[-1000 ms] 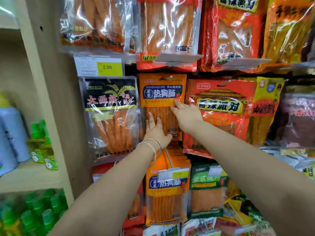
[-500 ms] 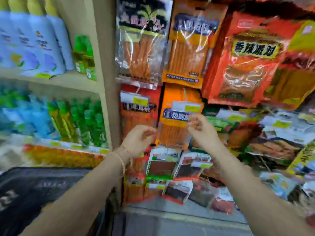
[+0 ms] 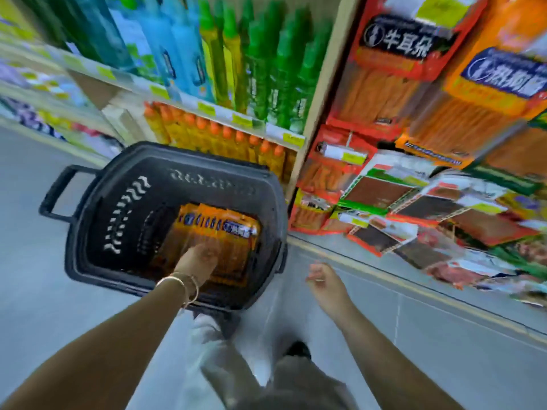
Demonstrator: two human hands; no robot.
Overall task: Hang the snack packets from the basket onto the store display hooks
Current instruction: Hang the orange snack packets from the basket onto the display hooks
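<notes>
Your left hand [image 3: 198, 260] is down inside the basket [image 3: 88, 261], its fingers on the orange packets [image 3: 219, 226] that lie on the basket's floor. Motion blur hides the fingertips, so you cannot tell whether they pinch a packet or only touch it. Your right hand [image 3: 324, 279] hangs just right of the basket, outside its rim. Its fingers are loosely curled and it holds nothing.

There is one basket, dark and slotted, standing on the floor [image 3: 44, 291], with one handle [image 3: 56, 190] showing at its left end. The packets in it form a single fanned stack. Several blue label edges sit in a row along its far side, but the blur stops an exact count. At least two thin bangles [image 3: 180, 284] ring your left wrist, at the basket's near rim.

Right of the basket, hung snack packs crowd the display. Two large ones are at the top, a red pack [image 3: 396, 69] and an orange pack [image 3: 500, 84], and many smaller overlapping ones are below them, too smeared to number. Just behind the basket's far rim stands a row of orange-capped bottles [image 3: 213, 137]. On the shelf above them are green bottles [image 3: 266, 69] and blue bottles [image 3: 165, 48].
</notes>
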